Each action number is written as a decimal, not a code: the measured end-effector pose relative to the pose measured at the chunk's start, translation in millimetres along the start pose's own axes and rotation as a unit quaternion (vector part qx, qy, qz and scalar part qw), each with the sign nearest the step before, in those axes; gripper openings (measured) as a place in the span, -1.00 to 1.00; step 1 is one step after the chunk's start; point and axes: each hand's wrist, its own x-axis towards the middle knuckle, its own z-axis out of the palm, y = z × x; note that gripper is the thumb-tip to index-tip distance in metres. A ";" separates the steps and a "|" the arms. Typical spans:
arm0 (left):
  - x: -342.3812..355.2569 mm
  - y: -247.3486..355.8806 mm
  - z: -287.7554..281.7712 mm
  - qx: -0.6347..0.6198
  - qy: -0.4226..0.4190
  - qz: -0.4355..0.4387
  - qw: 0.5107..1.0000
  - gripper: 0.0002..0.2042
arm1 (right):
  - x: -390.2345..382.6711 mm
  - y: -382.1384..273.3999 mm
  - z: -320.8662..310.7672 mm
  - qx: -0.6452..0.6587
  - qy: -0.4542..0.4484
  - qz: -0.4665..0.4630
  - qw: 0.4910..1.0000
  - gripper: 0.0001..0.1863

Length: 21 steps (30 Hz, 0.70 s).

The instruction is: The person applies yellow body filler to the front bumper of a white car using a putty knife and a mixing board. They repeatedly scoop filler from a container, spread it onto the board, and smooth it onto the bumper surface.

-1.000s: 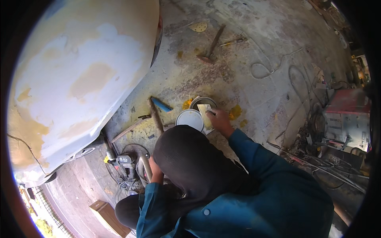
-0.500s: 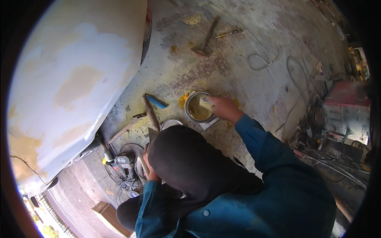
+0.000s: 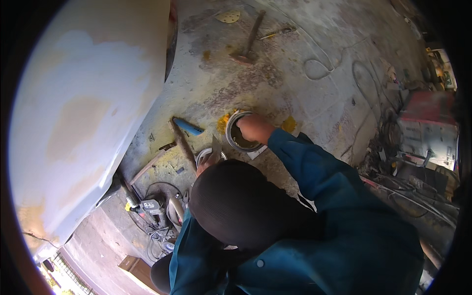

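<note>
My right hand (image 3: 253, 127) reaches into an open round can (image 3: 235, 141) of dull filler; its fingers are closed, and what they hold is hidden. My left hand (image 3: 204, 166), partly behind my dark-clad knee (image 3: 236, 199), grips a flat grey scraper (image 3: 214, 150) over a second, pale round container (image 3: 201, 155) just below and left of the can. A wooden stick (image 3: 181, 141) and a blue tool (image 3: 188, 127) lie beside them, near yellow smears on the floor (image 3: 324, 113).
A patched white car body (image 3: 83, 128) fills the left. A hammer (image 3: 248, 46) and perforated disc (image 3: 227, 17) lie farther ahead. A power tool (image 3: 152, 209) and cords sit lower left, a cardboard box (image 3: 135, 270) behind. A red-and-grey machine (image 3: 427, 123) with tangled cables stands right.
My right hand, earlier holding a pale spreader, has moved left and into the can. My left hand has risen forward with the scraper, beside the second container. The view has shifted slightly.
</note>
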 end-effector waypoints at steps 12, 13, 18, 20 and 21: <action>41.7 19.3 22.8 -0.021 -0.096 0.064 0.993 -0.50 | 20.0 -18.4 -2.2 0.073 -0.158 0.065 0.983 -0.73; 40.5 12.6 26.8 -0.017 -0.113 0.051 0.992 -0.50 | 20.7 -19.7 -2.0 0.086 -0.164 0.069 0.980 -0.74; 33.5 -5.7 48.6 -0.018 -0.042 0.133 0.990 -0.54 | 10.0 -21.6 -11.4 0.162 -0.142 0.044 0.976 -0.72; 33.9 0.8 41.9 -0.020 -0.069 0.126 0.989 -0.55 | 6.9 -22.6 -20.2 0.166 -0.152 0.032 0.974 -0.69; 32.7 6.2 40.4 -0.031 -0.057 0.111 0.992 -0.56 | 6.3 -20.2 -19.4 0.178 -0.145 0.029 0.973 -0.66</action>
